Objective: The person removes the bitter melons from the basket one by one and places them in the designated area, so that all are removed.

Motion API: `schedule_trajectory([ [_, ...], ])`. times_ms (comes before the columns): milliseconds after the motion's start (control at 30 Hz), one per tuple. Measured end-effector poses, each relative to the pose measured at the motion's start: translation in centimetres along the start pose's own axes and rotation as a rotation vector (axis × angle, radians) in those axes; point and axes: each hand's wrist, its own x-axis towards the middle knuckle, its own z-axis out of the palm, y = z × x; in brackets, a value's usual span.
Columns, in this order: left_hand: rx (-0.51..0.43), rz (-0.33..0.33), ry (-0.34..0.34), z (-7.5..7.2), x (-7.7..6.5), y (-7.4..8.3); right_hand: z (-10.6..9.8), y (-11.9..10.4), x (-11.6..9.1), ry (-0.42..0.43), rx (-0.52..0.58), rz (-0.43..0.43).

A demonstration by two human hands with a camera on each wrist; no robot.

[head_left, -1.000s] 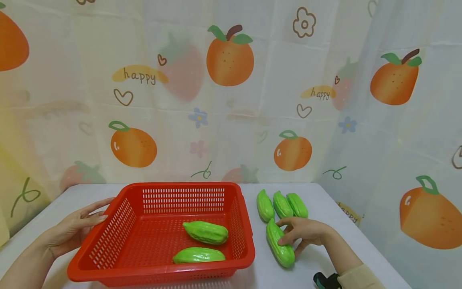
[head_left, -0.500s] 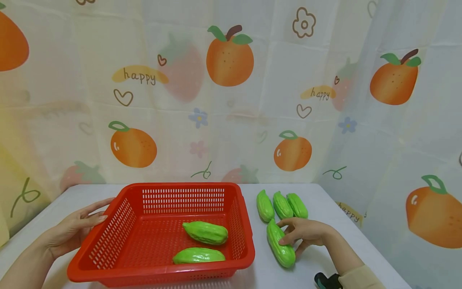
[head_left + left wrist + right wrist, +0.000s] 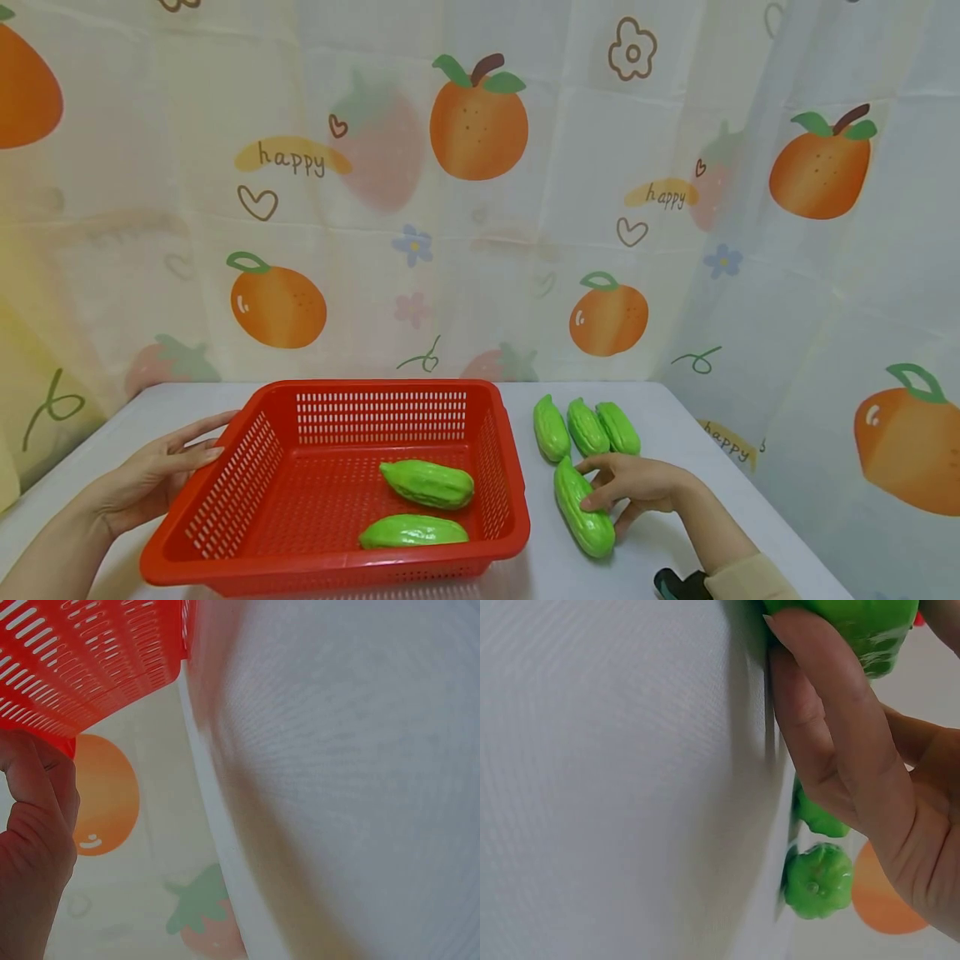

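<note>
Head cam: left hand gripping the red basket by its left rim, two green gourds inside, three gourds off to its right, and a nearer gourd same side, pinched in the right hand.

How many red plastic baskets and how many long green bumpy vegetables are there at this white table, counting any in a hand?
Red perforated plastic basket: 1
Long, ridged green vegetables: 6 (2 inside the basket, 3 grouped beyond the right hand, 1 in its grip)
Total: 7
</note>
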Motion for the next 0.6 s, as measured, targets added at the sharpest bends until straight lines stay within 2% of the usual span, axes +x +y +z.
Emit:
schedule_trajectory([
  [133,0.002,-0.001,-0.002,-0.01,0.04,0.02,-0.12,0.19,0.05,-0.006,0.004,-0.007],
  [367,-0.007,-0.008,0.006,0.01,0.04,0.0,-0.43,0.37,-0.03,-0.068,0.042,-0.029],
  [600,-0.01,-0.005,0.013,-0.04,0.0,-0.07,-0.62,0.35,0.0,-0.061,0.035,-0.022],
])
